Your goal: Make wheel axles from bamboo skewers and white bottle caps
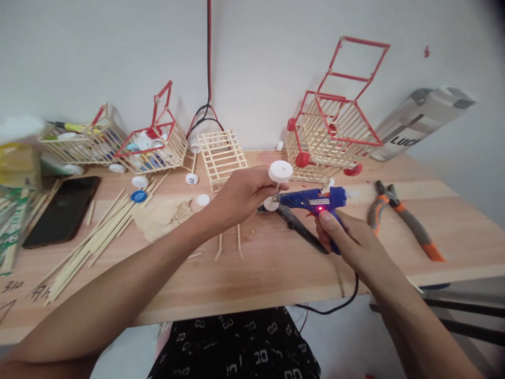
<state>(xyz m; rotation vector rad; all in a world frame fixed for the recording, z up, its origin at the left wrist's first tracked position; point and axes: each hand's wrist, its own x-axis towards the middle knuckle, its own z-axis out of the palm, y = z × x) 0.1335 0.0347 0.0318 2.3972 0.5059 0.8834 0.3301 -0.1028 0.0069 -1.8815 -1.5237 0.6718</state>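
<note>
The left hand pinches a thin stick that joins an upper white cap to a lower white cap, holding this wheel-like piece above the middle of the wooden table. The right hand is wrapped around the handle of a blue hot glue gun, its red light glowing and its nozzle at the lower cap; whether the tip touches is too small to tell. The step in hand looks like gluing that cap to the stick; the next move would call for keeping the stick square and still while the glue sets. Beneath lies a black-handled tool; behind, a slatted stick frame. Farther out are orange-and-grey pliers and a red-trimmed model shopping cart to the right, loose sticks and a smartphone to the left.
</note>
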